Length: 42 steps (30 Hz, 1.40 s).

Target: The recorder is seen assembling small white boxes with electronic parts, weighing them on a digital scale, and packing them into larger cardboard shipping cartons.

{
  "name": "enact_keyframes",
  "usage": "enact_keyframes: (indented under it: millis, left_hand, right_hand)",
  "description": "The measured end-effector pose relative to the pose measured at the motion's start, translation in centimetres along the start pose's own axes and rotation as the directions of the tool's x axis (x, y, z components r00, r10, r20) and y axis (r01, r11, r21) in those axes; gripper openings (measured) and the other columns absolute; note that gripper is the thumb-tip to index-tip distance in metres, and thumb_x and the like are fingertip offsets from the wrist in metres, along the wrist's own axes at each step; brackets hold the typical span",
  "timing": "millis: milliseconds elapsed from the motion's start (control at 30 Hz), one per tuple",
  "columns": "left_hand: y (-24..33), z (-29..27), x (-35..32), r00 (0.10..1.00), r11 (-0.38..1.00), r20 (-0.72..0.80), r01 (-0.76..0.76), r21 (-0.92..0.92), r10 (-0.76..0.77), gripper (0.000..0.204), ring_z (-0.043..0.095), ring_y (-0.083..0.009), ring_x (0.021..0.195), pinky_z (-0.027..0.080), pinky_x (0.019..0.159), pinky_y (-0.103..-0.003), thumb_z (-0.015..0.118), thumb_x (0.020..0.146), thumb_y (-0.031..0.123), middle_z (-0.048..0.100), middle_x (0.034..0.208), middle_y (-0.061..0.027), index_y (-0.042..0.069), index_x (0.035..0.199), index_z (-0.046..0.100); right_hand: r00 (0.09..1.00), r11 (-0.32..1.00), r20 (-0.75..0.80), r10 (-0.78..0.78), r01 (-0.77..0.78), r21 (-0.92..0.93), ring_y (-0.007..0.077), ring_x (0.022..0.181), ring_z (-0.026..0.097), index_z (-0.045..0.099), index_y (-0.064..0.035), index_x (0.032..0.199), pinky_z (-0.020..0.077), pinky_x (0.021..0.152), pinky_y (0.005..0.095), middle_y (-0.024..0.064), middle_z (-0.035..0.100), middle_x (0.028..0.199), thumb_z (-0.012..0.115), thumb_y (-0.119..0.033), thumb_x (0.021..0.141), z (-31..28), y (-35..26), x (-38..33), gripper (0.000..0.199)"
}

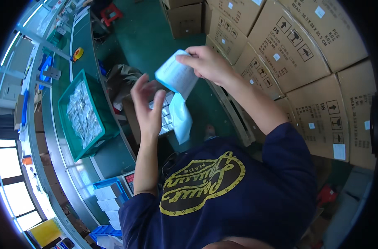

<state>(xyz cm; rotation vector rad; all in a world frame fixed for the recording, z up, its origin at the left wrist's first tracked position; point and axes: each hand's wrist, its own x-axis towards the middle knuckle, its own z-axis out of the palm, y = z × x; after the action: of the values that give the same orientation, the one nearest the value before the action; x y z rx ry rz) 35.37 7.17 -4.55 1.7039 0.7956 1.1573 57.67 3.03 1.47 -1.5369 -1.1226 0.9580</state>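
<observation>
Cartons [276, 54] of brown cardboard rise stacked on the right, opposite a green-topped workbench [114, 162]. On the bench sits a green plastic crate [105, 108]. Between cartons and bench, the right hand [209, 66] pinches a pale-blue printed packet [175, 74] by its upper right, a light-blue plastic bag [180, 120] just below; the left hand [147, 108], fingers spread, grasps nothing near it. Silver foil sachets [81, 114] lie heaped inside the crate.

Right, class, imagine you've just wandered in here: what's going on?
A person's right hand grips a pale printed packet, with a light-blue bag hanging just below; whether they are joined is unclear. The left hand is open nearby, apparently holding nothing. To the left, a green crate of small silvery packets stands on a workbench; cardboard cartons are stacked to the right.
</observation>
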Motion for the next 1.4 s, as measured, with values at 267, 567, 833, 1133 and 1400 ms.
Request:
enact_keyframes:
  millis: [267, 567, 833, 1133, 1400]
  left_hand:
    - [2.3, 7.4, 7.7, 0.924, 0.811, 0.263, -0.373, 0.45, 0.278, 0.05, 0.052, -0.0256, 0.114, 0.044, 0.094, -0.035, 0.08, 0.08, 0.023, 0.059, 0.127, -0.0109, 0.002, 0.119, 0.058]
    - [1.4, 10.4, 17.1, 0.939, 0.944, 0.291, 0.249, -0.216, -0.181, 0.03, 0.062, -0.0184, 0.084, 0.047, 0.08, -0.035, 0.069, 0.091, 0.029, 0.069, 0.094, -0.0069, 0.0, 0.099, 0.07]
    - [1.5, 9.9, 20.8, 0.812, 0.905, 0.522, 0.393, -0.162, -0.259, 0.042, 0.064, -0.0157, 0.089, 0.049, 0.085, -0.036, 0.067, 0.092, 0.037, 0.068, 0.09, -0.0079, -0.001, 0.111, 0.067]
    - [-0.1, 10.1, 15.3, 0.601, 0.928, 0.759, 0.076, -0.365, 0.25, 0.029, 0.065, -0.0146, 0.094, 0.05, 0.085, -0.028, 0.072, 0.087, 0.01, 0.069, 0.103, -0.0079, -0.001, 0.113, 0.064]
    - [-0.4, 12.3, 14.2, 0.551, 0.855, 0.831, 0.462, -0.236, -0.068, 0.022, 0.064, -0.0092, 0.088, 0.051, 0.075, -0.025, 0.069, 0.089, 0.002, 0.07, 0.094, -0.0051, -0.001, 0.111, 0.065]
  right_hand:
    - [0.944, 0.657, 0.012, 0.331, -0.239, 0.715, 0.0032, 0.055, 0.039, 0.065, -0.0039, 0.095, 0.0327, 0.048, 0.019, -0.0044, 0.047, 0.068, 0.068, -0.032, 0.091, -6.6, 2.8, 5.1, 0.028]
    - [1.0, 0.984, 0.022, -0.006, 0.002, 0.179, 0.0018, 0.062, 0.047, 0.063, -0.0022, 0.114, 0.0364, 0.052, 0.019, -0.0022, 0.059, 0.081, 0.07, -0.038, 0.089, -10.4, 1.8, 5.4, 0.044]
    - [0.95, 0.972, -0.213, -0.23, 0.237, 0.006, 0.0119, 0.072, 0.061, 0.066, -0.0011, 0.114, 0.0487, 0.064, 0.0265, 0.0041, 0.067, 0.083, 0.072, -0.04, 0.086, -8.3, 1.2, 5.7, 0.048]
    - [0.989, 0.337, 0.116, -0.094, -0.078, 0.938, 0.0085, 0.057, 0.051, 0.066, 0.0002, 0.112, 0.0415, 0.053, 0.0228, 0.005, 0.069, 0.092, 0.069, -0.033, 0.089, -11.2, 6.0, 1.5, 0.041]
    - [0.927, 0.609, -0.205, 0.314, -0.031, 0.793, 0.0038, 0.055, 0.045, 0.059, 0.0, 0.123, 0.0374, 0.052, 0.0195, 0.002, 0.068, 0.087, 0.067, -0.037, 0.092, -9.3, 3.7, -5.5, 0.049]
